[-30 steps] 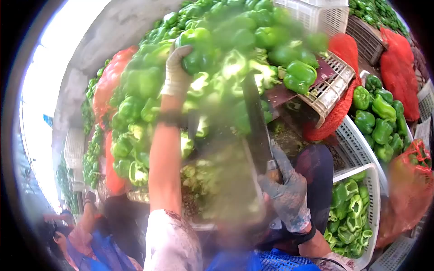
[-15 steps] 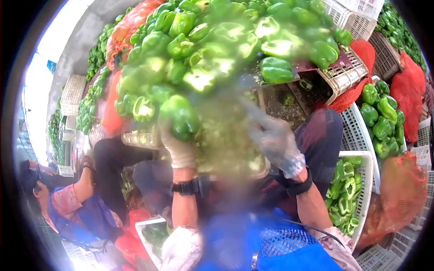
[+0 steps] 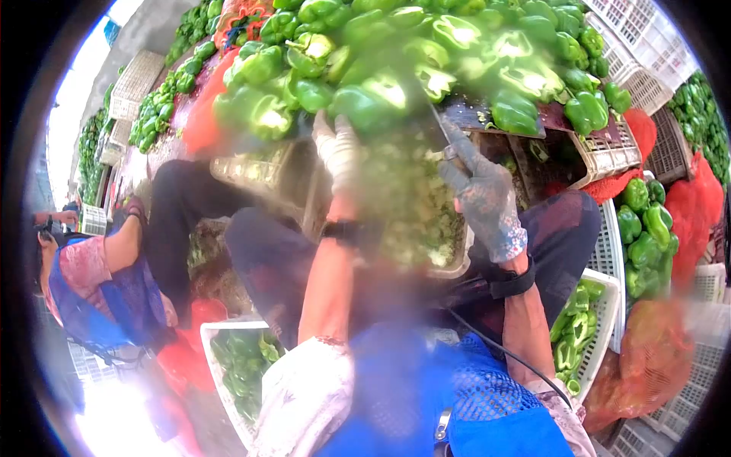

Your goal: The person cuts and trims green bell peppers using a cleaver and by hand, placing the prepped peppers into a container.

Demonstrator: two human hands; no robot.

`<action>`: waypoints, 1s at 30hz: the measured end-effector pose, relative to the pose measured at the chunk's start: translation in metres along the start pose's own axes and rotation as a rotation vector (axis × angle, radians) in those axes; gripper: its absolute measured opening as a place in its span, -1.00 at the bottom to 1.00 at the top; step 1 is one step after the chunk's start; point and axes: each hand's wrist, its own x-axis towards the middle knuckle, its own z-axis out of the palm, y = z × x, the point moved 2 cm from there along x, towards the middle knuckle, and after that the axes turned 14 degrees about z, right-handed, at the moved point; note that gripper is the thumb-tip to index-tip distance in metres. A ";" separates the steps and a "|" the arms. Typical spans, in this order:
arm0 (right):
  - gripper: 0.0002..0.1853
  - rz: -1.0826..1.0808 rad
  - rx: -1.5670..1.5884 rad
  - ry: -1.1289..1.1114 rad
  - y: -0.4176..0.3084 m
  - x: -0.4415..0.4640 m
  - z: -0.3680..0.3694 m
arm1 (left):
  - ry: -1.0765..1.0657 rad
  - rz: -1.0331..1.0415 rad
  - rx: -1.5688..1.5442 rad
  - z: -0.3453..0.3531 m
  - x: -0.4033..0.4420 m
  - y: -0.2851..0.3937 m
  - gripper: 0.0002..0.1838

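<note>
My left hand (image 3: 336,152), in a pale glove, reaches up to the near edge of the pile of green bell peppers (image 3: 457,34). Its fingers are stretched and apart, with the tips against a green bell pepper (image 3: 359,109); I see no firm grip on it. In a grey-stained glove, my right hand (image 3: 483,194) is closed around a knife (image 3: 442,131), whose narrow blade points up toward the pile. Many peppers there are cut open, showing pale insides. Between my knees stands a crate (image 3: 457,266) with pale green scraps, partly blurred.
White crates of peppers stand at my lower left (image 3: 217,327) and right (image 3: 609,293). Red mesh sacks (image 3: 689,221) and stacked crates (image 3: 647,30) are at the right. On the left sits another person (image 3: 114,297) in a blue apron.
My left hand has moved up and away from me to the pile; the pepper it held in front of me is no longer in its grasp. My right hand keeps low, now showing the knife clearly.
</note>
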 end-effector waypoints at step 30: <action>-0.55 -0.141 0.205 -0.156 -0.048 0.021 0.027 | 0.066 -0.117 -0.140 -0.011 -0.007 -0.016 -0.61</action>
